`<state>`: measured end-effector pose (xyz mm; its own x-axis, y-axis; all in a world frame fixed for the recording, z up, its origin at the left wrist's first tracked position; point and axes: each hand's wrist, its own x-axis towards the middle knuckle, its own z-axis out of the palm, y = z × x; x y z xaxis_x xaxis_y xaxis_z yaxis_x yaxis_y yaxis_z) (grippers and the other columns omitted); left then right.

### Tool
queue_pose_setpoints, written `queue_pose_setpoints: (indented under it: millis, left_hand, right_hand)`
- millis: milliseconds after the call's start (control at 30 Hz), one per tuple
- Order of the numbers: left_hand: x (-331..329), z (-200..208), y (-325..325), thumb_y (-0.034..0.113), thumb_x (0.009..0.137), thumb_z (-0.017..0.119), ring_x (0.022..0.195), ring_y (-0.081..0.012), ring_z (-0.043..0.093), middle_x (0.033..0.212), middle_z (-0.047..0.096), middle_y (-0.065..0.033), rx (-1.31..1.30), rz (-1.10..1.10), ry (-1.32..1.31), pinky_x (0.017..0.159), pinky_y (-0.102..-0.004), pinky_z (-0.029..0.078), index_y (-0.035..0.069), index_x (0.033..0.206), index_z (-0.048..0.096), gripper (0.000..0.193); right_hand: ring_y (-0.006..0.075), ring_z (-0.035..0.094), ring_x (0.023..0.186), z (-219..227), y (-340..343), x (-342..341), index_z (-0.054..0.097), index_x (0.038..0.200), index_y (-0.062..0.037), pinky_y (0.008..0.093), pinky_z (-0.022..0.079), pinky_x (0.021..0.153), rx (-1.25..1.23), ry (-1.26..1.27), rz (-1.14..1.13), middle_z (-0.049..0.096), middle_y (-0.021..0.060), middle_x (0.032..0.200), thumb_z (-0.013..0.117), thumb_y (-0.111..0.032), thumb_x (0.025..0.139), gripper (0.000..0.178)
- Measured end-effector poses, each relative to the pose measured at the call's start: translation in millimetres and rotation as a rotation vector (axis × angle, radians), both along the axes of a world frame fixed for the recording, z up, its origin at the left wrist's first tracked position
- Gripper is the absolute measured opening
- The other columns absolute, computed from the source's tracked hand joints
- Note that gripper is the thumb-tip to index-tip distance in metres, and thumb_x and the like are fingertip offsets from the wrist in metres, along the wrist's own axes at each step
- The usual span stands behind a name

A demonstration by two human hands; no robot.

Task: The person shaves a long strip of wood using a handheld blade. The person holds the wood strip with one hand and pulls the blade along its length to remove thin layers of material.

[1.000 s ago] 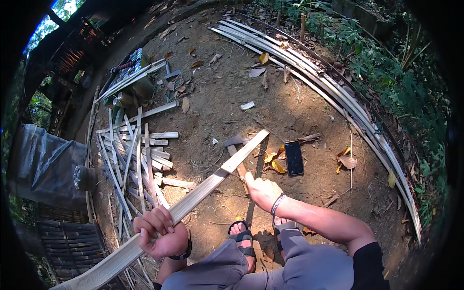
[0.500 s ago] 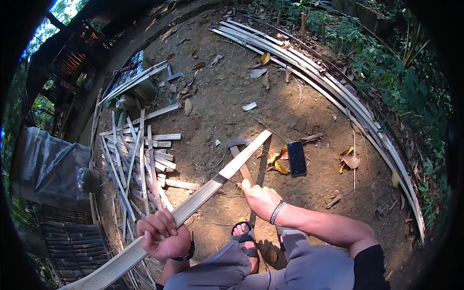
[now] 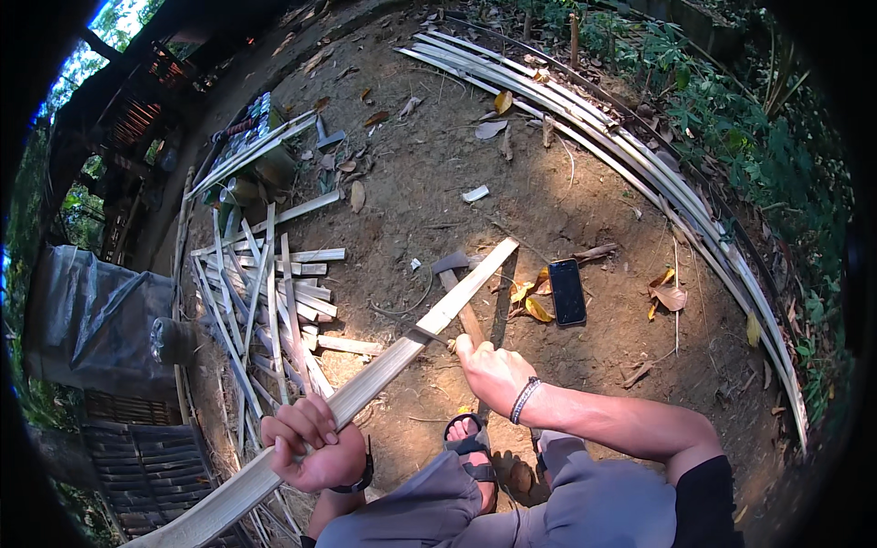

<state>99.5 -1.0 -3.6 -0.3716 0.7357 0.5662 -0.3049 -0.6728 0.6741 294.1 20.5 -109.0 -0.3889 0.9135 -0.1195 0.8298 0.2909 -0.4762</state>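
Observation:
My left hand (image 3: 313, 445) is closed around a long, pale bamboo strip (image 3: 376, 374). The strip slants from the lower left up to its free end near the middle. Closed too is my right hand (image 3: 498, 373), just right of the strip, on a knife (image 3: 433, 334) whose thin blade, seen nearly edge-on, crosses the strip's face. Its handle is mostly hidden in my fist. Beyond that hand, a hammer-like tool (image 3: 469, 319) with a wooden handle and dark metal head lies on the ground, partly covered by the strip.
Cut strips (image 3: 290, 301) lie in a loose pile at left. Right of my hand, a black phone (image 3: 568, 294) rests beside yellow leaves (image 3: 537, 310). Long bamboo slats (image 3: 639, 164) curve along the right side. Another hammer-like tool (image 3: 331, 139) lies farther back.
The whole view has shifted slightly. Both hands keep their grips, and the blade stays across about the same part of the strip.

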Motion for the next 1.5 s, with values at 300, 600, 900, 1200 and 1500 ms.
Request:
queue_pose_setpoints:
  millis: [300, 600, 900, 1200, 1500]
  left_hand:
    - [-1, -1, -1, 0.021, 0.085, 0.042, 0.039, -0.0094, 0.029, 0.049, 0.034, -0.0002, -0.018, -0.017, -0.007, 0.047, -0.0249, 0.029, 0.014, 0.064, 0.032, 0.025]
    - [5, -2, 4, 0.020, 0.087, 0.040, 0.039, -0.0085, 0.027, 0.049, 0.030, 0.0007, -0.009, 0.005, 0.010, 0.044, -0.0230, 0.027, 0.014, 0.063, 0.030, 0.026]
    - [7, 3, 4, 0.021, 0.087, 0.040, 0.040, -0.0077, 0.027, 0.049, 0.030, 0.0015, -0.016, 0.030, 0.037, 0.044, -0.0222, 0.027, 0.014, 0.063, 0.030, 0.027]
    - [1, 3, -4, 0.024, 0.081, 0.050, 0.039, -0.0099, 0.031, 0.047, 0.033, 0.0003, -0.032, -0.043, 0.085, 0.046, -0.0251, 0.029, 0.014, 0.061, 0.032, 0.029]
    - [1, 3, -8, 0.022, 0.078, 0.055, 0.038, -0.0087, 0.031, 0.046, 0.035, 0.0013, 0.026, -0.158, 0.157, 0.045, -0.0240, 0.028, 0.014, 0.061, 0.032, 0.030]
  right_hand:
    - [0.0320, 0.067, 0.062, -2, -1, -1, 0.039, 0.107, 0.0037, 0.0377, 0.054, 0.048, -0.026, 0.031, 0.027, 0.061, 0.0238, 0.074, 0.042, -0.009, 0.089, 0.022]
    - [0.0332, 0.068, 0.064, -26, 9, 16, 0.041, 0.108, 0.0042, 0.0390, 0.054, 0.050, -0.011, -0.016, -0.041, 0.063, 0.0215, 0.075, 0.042, -0.011, 0.091, 0.023]
    - [0.0335, 0.068, 0.066, -14, 14, 17, 0.040, 0.102, 0.0010, 0.0407, 0.055, 0.054, -0.056, 0.033, -0.037, 0.064, 0.0207, 0.074, 0.042, -0.010, 0.090, 0.017]
    - [0.0401, 0.066, 0.075, -22, 18, 41, 0.038, 0.109, 0.0047, 0.0480, 0.053, 0.062, -0.206, 0.071, -0.016, 0.064, 0.0276, 0.078, 0.036, -0.012, 0.093, 0.024]
    - [0.0418, 0.066, 0.071, -27, 19, 39, 0.038, 0.106, 0.0044, 0.0515, 0.052, 0.063, -0.204, 0.135, -0.102, 0.064, 0.0256, 0.075, 0.038, -0.009, 0.090, 0.021]
